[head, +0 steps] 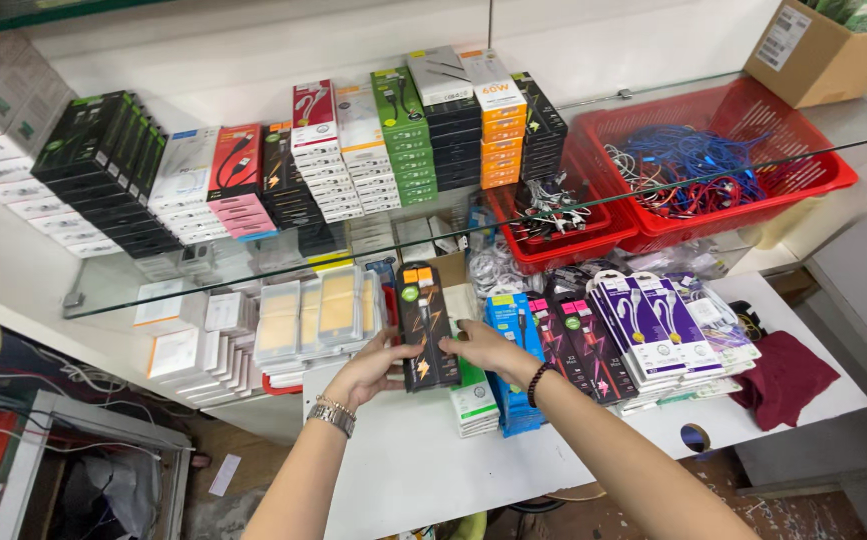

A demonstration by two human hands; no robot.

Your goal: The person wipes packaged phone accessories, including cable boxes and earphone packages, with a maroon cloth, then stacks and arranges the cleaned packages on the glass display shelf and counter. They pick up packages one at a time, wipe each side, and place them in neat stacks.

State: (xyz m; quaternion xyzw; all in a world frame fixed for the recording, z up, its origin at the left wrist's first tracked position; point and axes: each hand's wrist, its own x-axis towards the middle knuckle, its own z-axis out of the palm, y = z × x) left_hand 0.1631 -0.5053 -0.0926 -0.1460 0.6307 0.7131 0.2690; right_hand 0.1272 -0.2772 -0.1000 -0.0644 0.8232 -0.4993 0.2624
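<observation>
both hands grip 1 black cable box with orange lightning marks [425, 325], held upright over the white worktop [403, 470]. the left hand [371, 368] curls its fingers on the box's left edge; the right hand [488, 347] closes on its right edge. just beside it stand blue boxes [510, 325] and purple cable packs [643, 320]. a glass shelf [253, 265] runs above.
</observation>
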